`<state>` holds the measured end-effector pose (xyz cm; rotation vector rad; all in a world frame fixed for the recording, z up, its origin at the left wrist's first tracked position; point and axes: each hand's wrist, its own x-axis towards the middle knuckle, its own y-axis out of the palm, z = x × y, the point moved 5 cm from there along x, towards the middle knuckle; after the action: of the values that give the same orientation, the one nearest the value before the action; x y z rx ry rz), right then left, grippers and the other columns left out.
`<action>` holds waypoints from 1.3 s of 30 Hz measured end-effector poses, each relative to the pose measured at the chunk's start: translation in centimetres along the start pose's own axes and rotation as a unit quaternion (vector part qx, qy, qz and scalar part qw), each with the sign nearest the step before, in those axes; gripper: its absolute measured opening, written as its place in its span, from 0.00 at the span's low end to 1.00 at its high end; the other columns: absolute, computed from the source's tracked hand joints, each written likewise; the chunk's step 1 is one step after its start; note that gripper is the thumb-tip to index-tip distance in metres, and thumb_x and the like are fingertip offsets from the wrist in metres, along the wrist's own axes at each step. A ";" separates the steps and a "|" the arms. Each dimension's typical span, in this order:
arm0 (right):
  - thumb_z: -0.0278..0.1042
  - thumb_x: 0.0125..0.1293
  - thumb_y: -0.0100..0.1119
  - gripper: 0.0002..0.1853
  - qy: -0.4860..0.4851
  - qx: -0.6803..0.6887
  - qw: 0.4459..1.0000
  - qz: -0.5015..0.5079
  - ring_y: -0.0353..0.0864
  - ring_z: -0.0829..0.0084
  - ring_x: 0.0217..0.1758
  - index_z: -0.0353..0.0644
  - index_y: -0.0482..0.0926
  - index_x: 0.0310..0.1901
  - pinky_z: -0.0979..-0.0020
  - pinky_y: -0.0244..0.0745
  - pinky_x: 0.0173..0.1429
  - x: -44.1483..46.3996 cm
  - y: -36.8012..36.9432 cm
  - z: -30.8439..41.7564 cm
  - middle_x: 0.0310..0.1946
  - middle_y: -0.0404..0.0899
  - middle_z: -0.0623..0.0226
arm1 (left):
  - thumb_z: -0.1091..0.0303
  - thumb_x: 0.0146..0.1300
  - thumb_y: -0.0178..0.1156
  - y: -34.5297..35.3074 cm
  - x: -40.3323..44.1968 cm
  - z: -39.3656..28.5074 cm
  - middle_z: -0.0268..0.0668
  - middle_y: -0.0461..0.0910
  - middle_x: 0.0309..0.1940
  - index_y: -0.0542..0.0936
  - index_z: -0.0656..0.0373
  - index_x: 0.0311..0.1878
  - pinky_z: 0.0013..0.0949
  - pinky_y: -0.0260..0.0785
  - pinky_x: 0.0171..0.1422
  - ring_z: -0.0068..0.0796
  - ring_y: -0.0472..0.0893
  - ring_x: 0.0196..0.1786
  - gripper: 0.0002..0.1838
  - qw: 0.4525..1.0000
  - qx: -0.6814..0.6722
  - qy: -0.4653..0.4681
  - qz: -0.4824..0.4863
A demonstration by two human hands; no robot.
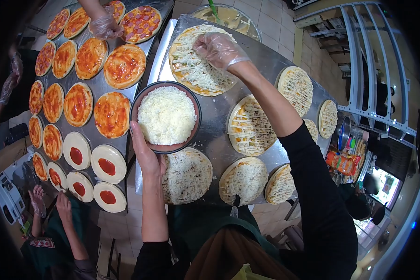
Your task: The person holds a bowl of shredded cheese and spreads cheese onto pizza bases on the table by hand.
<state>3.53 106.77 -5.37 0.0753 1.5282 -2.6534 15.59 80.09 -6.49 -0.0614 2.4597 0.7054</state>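
Holding a bowl of grated white topping above the left edge of the metal counter

Gripping the bowl by its near-left side with the left hand, bare, laying the thumb along the rim and keeping the other fingers mostly out of sight underneath; cannot tell their spread.

Reaching with the right hand, in a clear plastic glove, to the far pizza, near the counter's far-left corner. Bunching the fingers there, tips downward; cannot tell about contact, or about any topping pinched between them.

Around the same counter: a sprinkled pizza at the near-left corner, partly covered by the bowl in this view; a drizzled pizza near the middle; a sprinkled round along the near edge; a smaller round at the right edge.

On the second counter, just left: rows of red-sauced rounds, with pale dough spotted with sauce toward the near-right corner. At its far edge, a co-worker's gloved hand beside pizzas with diced pink topping.
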 end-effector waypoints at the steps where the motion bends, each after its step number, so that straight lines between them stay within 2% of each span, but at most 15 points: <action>1: 0.38 0.65 0.62 0.11 -0.015 0.004 1.000 -0.020 0.81 0.59 0.35 0.39 0.82 0.44 0.61 0.75 0.42 -0.1 0.0 -0.1 0.33 0.83 0.55 | 0.44 0.76 0.44 0.0 0.0 0.0 0.46 0.67 0.66 0.60 0.64 0.71 0.37 0.69 0.68 0.36 0.73 0.66 0.34 1.000 -0.001 0.001 0.001; 4: 0.38 0.66 0.60 0.11 0.004 0.021 0.999 -0.033 0.81 0.61 0.34 0.40 0.82 0.43 0.62 0.75 0.42 -0.4 -0.9 -0.7 0.33 0.83 0.56 | 0.44 0.76 0.44 0.0 0.0 0.1 0.45 0.68 0.65 0.60 0.65 0.70 0.37 0.68 0.68 0.36 0.73 0.66 0.34 1.000 -0.001 0.007 -0.002; 7: 0.39 0.67 0.59 0.12 0.061 0.069 0.995 0.037 0.81 0.65 0.35 0.42 0.82 0.45 0.63 0.75 0.43 -1.1 -1.9 -1.4 0.34 0.84 0.58 | 0.44 0.76 0.44 0.0 -0.1 0.1 0.45 0.68 0.65 0.61 0.65 0.70 0.37 0.68 0.68 0.36 0.73 0.66 0.34 1.000 0.000 0.008 -0.008; 10: 0.34 0.65 0.54 0.13 0.085 0.075 0.990 0.083 0.83 0.55 0.41 0.41 0.83 0.47 0.60 0.77 0.49 -2.5 -2.4 -0.4 0.38 0.85 0.53 | 0.44 0.76 0.44 0.0 -0.3 -0.1 0.45 0.68 0.65 0.61 0.65 0.70 0.37 0.68 0.68 0.36 0.73 0.66 0.34 1.000 0.002 0.006 -0.002; 13: 0.36 0.69 0.57 0.11 -0.014 0.043 0.999 0.006 0.82 0.70 0.35 0.43 0.83 0.48 0.65 0.77 0.45 -2.7 -1.3 -0.2 0.35 0.85 0.60 | 0.44 0.76 0.43 0.2 -0.5 -0.4 0.45 0.68 0.66 0.61 0.64 0.70 0.37 0.68 0.69 0.36 0.73 0.66 0.34 1.000 0.001 0.010 0.000; 16: 0.34 0.68 0.58 0.10 0.034 0.051 0.998 0.008 0.83 0.65 0.36 0.43 0.83 0.47 0.64 0.78 0.46 -1.2 -0.5 0.1 0.36 0.85 0.58 | 0.44 0.76 0.43 0.3 -0.6 -0.5 0.45 0.68 0.66 0.61 0.64 0.71 0.37 0.67 0.69 0.36 0.72 0.66 0.34 1.000 -0.007 0.007 0.006; 19: 0.35 0.68 0.59 0.10 -0.089 -0.008 0.996 -0.029 0.83 0.60 0.37 0.42 0.83 0.46 0.63 0.78 0.46 -0.2 0.7 1.6 0.36 0.85 0.56 | 0.44 0.76 0.43 0.2 -0.7 -0.6 0.45 0.68 0.66 0.61 0.63 0.71 0.38 0.67 0.69 0.36 0.72 0.66 0.33 1.000 -0.007 0.010 0.006; 22: 0.35 0.68 0.59 0.10 -0.093 -0.002 0.996 0.000 0.84 0.58 0.39 0.42 0.83 0.46 0.62 0.78 0.48 -0.6 0.8 2.6 0.37 0.85 0.56 | 0.44 0.76 0.43 -0.1 -0.7 -0.7 0.45 0.68 0.66 0.61 0.63 0.71 0.38 0.67 0.69 0.36 0.72 0.67 0.33 1.000 -0.006 0.011 -0.001; 23: 0.34 0.68 0.58 0.11 -0.019 0.000 0.998 0.054 0.84 0.59 0.41 0.42 0.83 0.48 0.61 0.79 0.48 -0.2 1.2 2.4 0.38 0.85 0.55 | 0.44 0.76 0.43 -0.2 -0.7 -0.7 0.45 0.68 0.66 0.61 0.63 0.71 0.38 0.67 0.69 0.36 0.72 0.67 0.33 1.000 -0.009 0.011 0.000; 26: 0.33 0.67 0.58 0.12 -0.031 0.018 0.998 0.049 0.83 0.59 0.42 0.41 0.83 0.49 0.60 0.79 0.51 -1.4 1.2 4.3 0.41 0.84 0.55 | 0.42 0.75 0.43 -0.7 -0.7 -0.7 0.43 0.68 0.67 0.61 0.61 0.72 0.40 0.66 0.70 0.37 0.72 0.67 0.35 1.000 -0.004 0.005 0.000; 31: 0.22 0.61 0.55 0.09 -0.185 -0.070 0.980 -0.010 0.83 0.60 0.42 0.39 0.81 0.43 0.64 0.82 0.42 -2.9 3.0 6.0 0.40 0.80 0.56 | 0.42 0.75 0.43 -0.9 -0.9 -0.9 0.43 0.68 0.67 0.61 0.61 0.72 0.40 0.66 0.70 0.37 0.72 0.67 0.34 1.000 -0.006 0.006 -0.004; 34: 0.20 0.55 0.57 0.08 -0.194 -0.045 0.980 -0.030 0.83 0.56 0.42 0.36 0.78 0.38 0.64 0.81 0.46 -3.4 3.0 6.4 0.39 0.79 0.53 | 0.45 0.76 0.43 -0.9 -1.0 -1.2 0.45 0.68 0.66 0.61 0.63 0.71 0.38 0.67 0.70 0.36 0.72 0.67 0.33 1.000 -0.007 0.012 -0.009; 35: 0.19 0.58 0.54 0.10 -0.216 -0.045 0.974 -0.044 0.84 0.58 0.42 0.36 0.81 0.40 0.64 0.81 0.47 -3.4 3.1 6.0 0.40 0.81 0.54 | 0.45 0.76 0.43 -1.0 -0.9 -1.2 0.45 0.68 0.66 0.61 0.63 0.71 0.38 0.66 0.70 0.36 0.72 0.66 0.33 1.000 -0.008 0.011 -0.010; 38: 0.24 0.64 0.53 0.11 -0.083 0.002 0.995 0.061 0.83 0.61 0.36 0.38 0.82 0.45 0.67 0.82 0.43 -1.6 2.3 5.2 0.38 0.83 0.55 | 0.45 0.76 0.43 -1.2 -0.9 -1.3 0.45 0.68 0.66 0.61 0.64 0.71 0.38 0.67 0.69 0.36 0.72 0.66 0.33 1.000 -0.010 0.008 -0.008; 39: 0.26 0.66 0.51 0.13 -0.052 0.071 0.995 0.054 0.83 0.64 0.33 0.38 0.83 0.47 0.69 0.81 0.41 -1.0 1.1 5.0 0.38 0.85 0.54 | 0.45 0.76 0.43 -1.3 -0.9 -1.3 0.45 0.68 0.66 0.61 0.64 0.71 0.38 0.67 0.69 0.36 0.72 0.66 0.33 1.000 -0.011 0.007 -0.007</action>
<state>4.63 101.96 -3.70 0.0271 1.2664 -2.6334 15.92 78.27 -5.72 -0.0913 2.4629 0.7294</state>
